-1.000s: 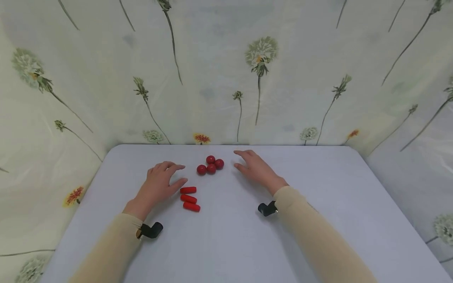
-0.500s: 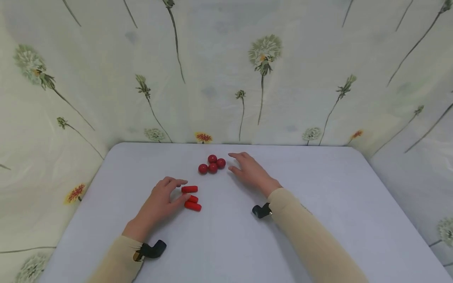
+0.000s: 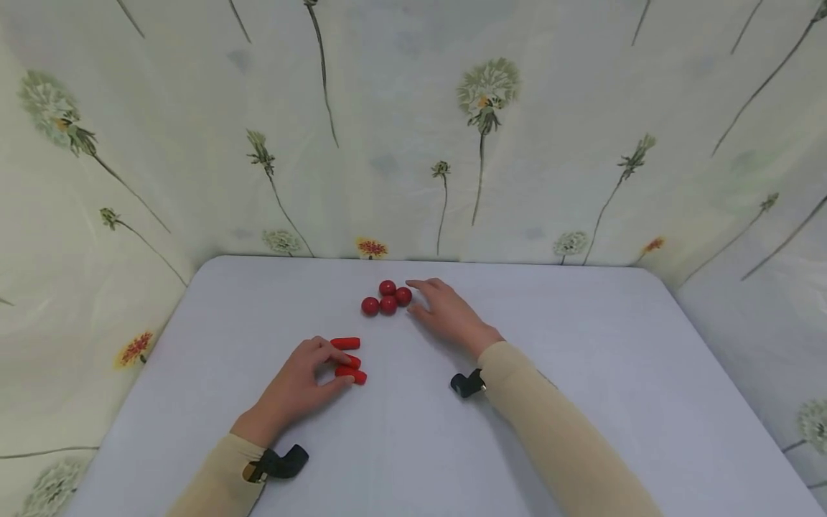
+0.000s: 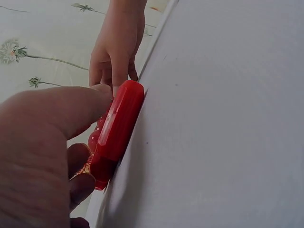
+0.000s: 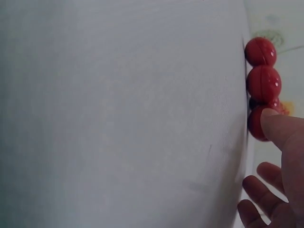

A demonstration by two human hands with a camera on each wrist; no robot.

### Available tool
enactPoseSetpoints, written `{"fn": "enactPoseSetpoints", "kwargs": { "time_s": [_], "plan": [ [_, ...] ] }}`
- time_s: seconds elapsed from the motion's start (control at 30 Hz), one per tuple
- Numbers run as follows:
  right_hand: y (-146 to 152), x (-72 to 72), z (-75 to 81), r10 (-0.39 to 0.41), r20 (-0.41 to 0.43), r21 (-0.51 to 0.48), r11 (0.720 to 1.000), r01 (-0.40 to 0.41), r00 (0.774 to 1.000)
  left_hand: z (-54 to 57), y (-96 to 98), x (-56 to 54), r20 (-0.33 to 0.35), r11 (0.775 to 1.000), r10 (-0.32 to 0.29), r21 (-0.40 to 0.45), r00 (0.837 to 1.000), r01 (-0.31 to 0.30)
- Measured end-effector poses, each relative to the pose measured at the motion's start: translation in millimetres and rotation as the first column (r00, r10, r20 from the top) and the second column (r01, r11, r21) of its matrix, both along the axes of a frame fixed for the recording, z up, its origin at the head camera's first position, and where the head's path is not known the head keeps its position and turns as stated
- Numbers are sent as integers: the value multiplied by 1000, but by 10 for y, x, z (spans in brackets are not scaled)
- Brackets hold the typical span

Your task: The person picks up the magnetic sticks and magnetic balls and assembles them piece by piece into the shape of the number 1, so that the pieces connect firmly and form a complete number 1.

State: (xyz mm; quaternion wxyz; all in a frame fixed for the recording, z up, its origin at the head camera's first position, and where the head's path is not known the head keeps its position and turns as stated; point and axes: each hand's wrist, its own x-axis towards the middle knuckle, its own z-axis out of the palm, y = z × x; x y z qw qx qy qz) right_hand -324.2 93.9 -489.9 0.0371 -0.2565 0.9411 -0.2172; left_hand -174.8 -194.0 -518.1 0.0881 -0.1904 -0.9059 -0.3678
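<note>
Three short red sticks lie in a loose column on the white table: a far stick [image 3: 346,343], a middle stick [image 3: 354,362] and a near stick [image 3: 344,373]. My left hand [image 3: 299,382] reaches over them, thumb at the near stick's front side and index fingertip overlapping the middle one. In the left wrist view, the thumb tip lies right at the edge of a glossy, faceted red stick [image 4: 121,121]. Beyond, several shiny red balls [image 3: 370,306] sit clustered. My right hand [image 3: 446,312] is at their right side, thumb and index finger spread around the rightmost ball [image 3: 403,296].
The white table [image 3: 549,323] has rounded far corners. Behind it and along both sides hangs a cloth [image 3: 388,108] printed with dandelions. A small black camera is on each wrist, the left camera [image 3: 287,462] and the right camera [image 3: 465,384].
My left hand has come nearer and to the right, from beside the sticks to over the near ones. My right hand has moved left, up to the balls. Sticks and balls keep their places.
</note>
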Motion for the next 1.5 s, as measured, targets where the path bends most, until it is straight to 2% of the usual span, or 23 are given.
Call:
{"fn": "enactPoseSetpoints", "kwargs": {
  "time_s": [0.33,0.6,0.83,1.3,1.5],
  "plan": [
    [-73,-50,9,20,-27,60,998,-18,999,-35,20,-14,-48,997,-31,-71,998,27],
    [-58,-85,11,46,-69,106,994,-38,997,-53,33,-24,-35,994,-20,-104,999,16],
    [-18,-87,37,53,-74,72,996,-48,996,-53,28,-16,-46,993,-6,-116,999,1],
    [347,95,11,86,-3,-21,996,-86,996,-28,-22,-17,-75,994,-26,-112,997,18],
    [496,217,4,96,5,-15,995,-95,995,-12,-31,-3,-82,995,-35,-93,996,27]
  ]
}}
